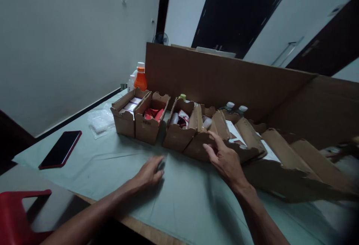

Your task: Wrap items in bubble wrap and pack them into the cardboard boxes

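Observation:
My left hand [149, 173] is just above or on the green cloth, its fingers curled round a small dark object [160, 166] that I cannot make out. To the right, my right hand [226, 163] reaches to the front wall of a cardboard box [198, 146] in the row. Its thumb and index finger are apart near the box's rim, and nothing shows between them. Left of that stands a box [176, 138] with a red-and-white packet [183, 118] inside. Another box [146, 129] holds red packets [153, 114], and the leftmost box [123, 125] holds pale cartons [131, 105].
More cardboard boxes [276, 177] run to the right, blurred at the far end. Behind them rises a cardboard panel [213, 75]. An orange bottle [140, 80] stands at the back left. A phone [61, 149], clear plastic bags [101, 120] and a red stool [14, 215] are at left.

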Motion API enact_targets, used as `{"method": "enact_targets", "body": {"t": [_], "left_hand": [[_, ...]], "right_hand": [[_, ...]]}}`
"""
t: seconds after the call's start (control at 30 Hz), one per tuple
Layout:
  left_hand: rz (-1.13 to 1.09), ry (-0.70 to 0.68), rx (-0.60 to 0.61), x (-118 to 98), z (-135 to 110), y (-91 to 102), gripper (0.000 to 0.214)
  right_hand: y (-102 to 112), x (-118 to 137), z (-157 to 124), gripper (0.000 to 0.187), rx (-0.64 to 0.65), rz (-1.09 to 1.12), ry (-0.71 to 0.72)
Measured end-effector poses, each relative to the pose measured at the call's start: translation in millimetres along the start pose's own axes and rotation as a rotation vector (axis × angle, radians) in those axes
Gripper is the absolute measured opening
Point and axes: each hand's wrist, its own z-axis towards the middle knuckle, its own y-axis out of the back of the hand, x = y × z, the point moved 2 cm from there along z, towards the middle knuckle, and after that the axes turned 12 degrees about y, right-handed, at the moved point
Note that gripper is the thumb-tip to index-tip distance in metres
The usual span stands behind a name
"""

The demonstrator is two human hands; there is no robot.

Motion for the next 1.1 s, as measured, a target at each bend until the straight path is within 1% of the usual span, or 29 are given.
{"method": "enact_targets", "body": {"t": [0.03, 0.07, 0.1, 0.17, 0.2, 0.27, 0.3, 0.33, 0.37, 0.4, 0.43, 0.5, 0.57, 0.63, 0.7, 0.77, 0.83, 0.87, 0.97, 1.0, 1.03, 1.07, 1.1], "left_hand": [[0.008, -0.025, 0.04, 7.0, -19.9, 3.9, 0.055], [0.028, -0.087, 0.111, 12.7, -39.7, 6.2, 0.054], [0.041, -0.134, 0.14, 17.5, -58.1, 8.4, 0.051], [0.045, -0.184, 0.16, 23.4, -86.6, 10.8, 0.046], [0.034, -0.179, 0.141, 24.5, -95.6, 11.6, 0.043], [-0.001, -0.142, 0.096, 23.2, -104.0, 12.4, 0.037], [-0.026, -0.112, 0.071, 21.6, -104.5, 12.9, 0.033], [-0.057, -0.078, 0.046, 20.0, -103.6, 13.5, 0.029], [-0.097, -0.043, 0.018, 18.7, -101.9, 14.6, 0.027], [-0.15, -0.009, -0.016, 18.1, -100.0, 16.1, 0.028], [-0.214, 0.028, -0.06, 18.5, -98.3, 18.2, 0.03], [-0.349, 0.115, -0.152, 22.6, -95.7, 24.2, 0.04], [-0.442, 0.201, -0.231, 29.0, -93.7, 33.6, 0.05], [-0.471, 0.262, -0.298, 34.2, -91.7, 48.0, 0.059], [-0.461, 0.27, -0.359, 35.3, -90.1, 66.6, 0.065], [-0.429, 0.25, -0.375, 31.9, -89.1, 84.1, 0.068], [-0.39, 0.224, -0.345, 25.6, -89.0, 94.8, 0.069], [-0.377, 0.209, -0.317, 22.1, -89.5, 96.5, 0.071], [-0.366, 0.178, -0.211, 13.5, -93.1, 88.8, 0.077], [-0.362, 0.177, -0.176, 11.7, -95.2, 83.6, 0.079], [-0.353, 0.184, -0.139, 10.3, -97.8, 78.0, 0.079], [-0.338, 0.194, -0.101, 9.3, -100.7, 72.3, 0.077], [-0.321, 0.204, -0.059, 8.5, -103.9, 66.8, 0.073]], "right_hand": [[-1.4, 11.6, 0.6, 0.043, -0.007, 0.092, 0.06], [-4.0, 25.8, 3.2, 0.04, 0.001, 0.185, 0.118], [-7.9, 41.8, 8.0, 0.039, 0.022, 0.273, 0.17], [-19.4, 75.3, 24.3, 0.045, 0.066, 0.405, 0.239], [-26.7, 90.6, 35.1, 0.051, 0.083, 0.438, 0.26], [-42.8, 113.8, 59.5, 0.063, 0.107, 0.426, 0.269], [-50.8, 121.0, 71.4, 0.063, 0.114, 0.392, 0.257], [-58.2, 125.3, 82.1, 0.056, 0.119, 0.356, 0.242], [-64.4, 127.2, 90.7, 0.046, 0.125, 0.327, 0.227], [-69.0, 127.4, 96.7, 0.035, 0.13, 0.308, 0.218], [-71.7, 126.6, 99.4, 0.029, 0.134, 0.301, 0.218], [-70.7, 124.0, 93.8, 0.029, 0.142, 0.31, 0.239], [-62.0, 121.9, 73.1, 0.028, 0.157, 0.327, 0.273], [-48.3, 119.3, 40.1, 0.027, 0.197, 0.378, 0.338], [-32.2, 111.3, 1.2, 0.027, 0.245, 0.47, 0.394], [-15.9, 92.9, -36.3, 0.028, 0.275, 0.57, 0.384], [-0.9, 63.1, -67.8, 0.026, 0.243, 0.629, 0.289], [6.2, 45.0, -81.5, 0.025, 0.188, 0.636, 0.219], [23.7, -11.2, -121.5, 0.026, -0.069, 0.615, -0.06], [26.5, -26.0, -136.2, 0.03, -0.118, 0.623, -0.142], [26.8, -36.8, -151.3, 0.036, -0.124, 0.648, -0.197], [24.4, -42.8, -166.5, 0.043, -0.089, 0.682, -0.222], [19.2, -44.0, -181.1, 0.051, -0.024, 0.711, -0.224]]}}
